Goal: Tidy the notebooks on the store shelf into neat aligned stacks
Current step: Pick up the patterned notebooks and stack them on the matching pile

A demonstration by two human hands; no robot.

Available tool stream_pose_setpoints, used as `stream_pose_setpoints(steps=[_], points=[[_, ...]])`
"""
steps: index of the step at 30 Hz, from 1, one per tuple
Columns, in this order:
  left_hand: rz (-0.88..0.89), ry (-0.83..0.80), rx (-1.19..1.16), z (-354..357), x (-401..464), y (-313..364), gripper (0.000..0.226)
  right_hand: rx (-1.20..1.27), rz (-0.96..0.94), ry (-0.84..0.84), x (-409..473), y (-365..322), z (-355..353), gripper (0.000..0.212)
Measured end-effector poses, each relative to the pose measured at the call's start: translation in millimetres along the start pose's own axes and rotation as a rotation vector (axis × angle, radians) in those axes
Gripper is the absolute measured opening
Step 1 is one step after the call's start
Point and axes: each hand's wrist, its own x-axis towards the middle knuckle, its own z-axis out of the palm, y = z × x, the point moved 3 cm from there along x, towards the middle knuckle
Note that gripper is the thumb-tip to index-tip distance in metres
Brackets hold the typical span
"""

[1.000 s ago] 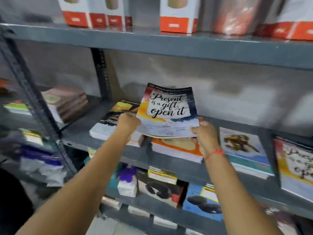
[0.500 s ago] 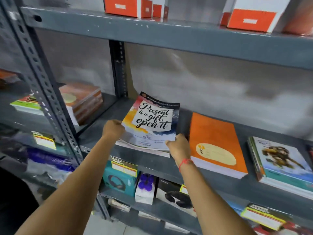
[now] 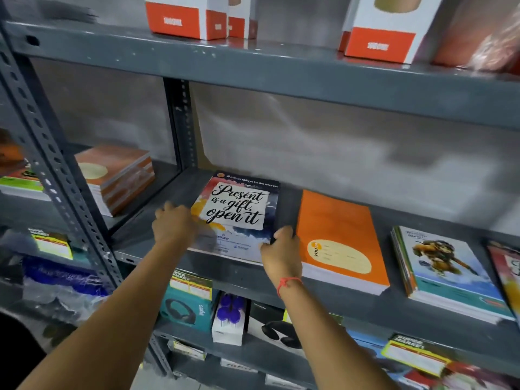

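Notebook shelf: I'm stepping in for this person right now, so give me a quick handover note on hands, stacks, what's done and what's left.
Left hand rests on the left edge of the "Present is a gift" stack; right hand pinches its front right corner. The stack lies flat on the shelf, slightly skewed. The orange stack beside it looks tidy. The illustrated stack further right is fanned. Left: square this stack, then that one.

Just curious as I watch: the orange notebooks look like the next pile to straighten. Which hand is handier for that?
Probably the right hand. It grips the near right corner of the printed notebook, right beside the orange notebooks. The left hand is on the far side of that notebook and would have to cross over.
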Motion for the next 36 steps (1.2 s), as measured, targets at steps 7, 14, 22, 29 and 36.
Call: stream_pose_setpoints(steps=[7,14,22,29,36], points=[[0.398,0.150,-0.037,15,-66,149,0.039,0.229,0.093,0.127,13,52,-113,0.015],[0.653,-0.032,-0.264,89,-197,323,0.034,0.160,0.152,0.514,31,163,-293,0.019],[0.743,-0.529,-0.391,196,-339,448,0.030,-0.061,0.496,0.499,9,335,-410,0.040],[0.577,-0.576,-0.110,243,-355,463,0.042,-0.261,0.585,0.317,-13,406,-434,0.045],[0.259,-0.543,-0.419,233,-346,462,0.038,0.040,0.687,0.429,-13,428,-454,0.032]])
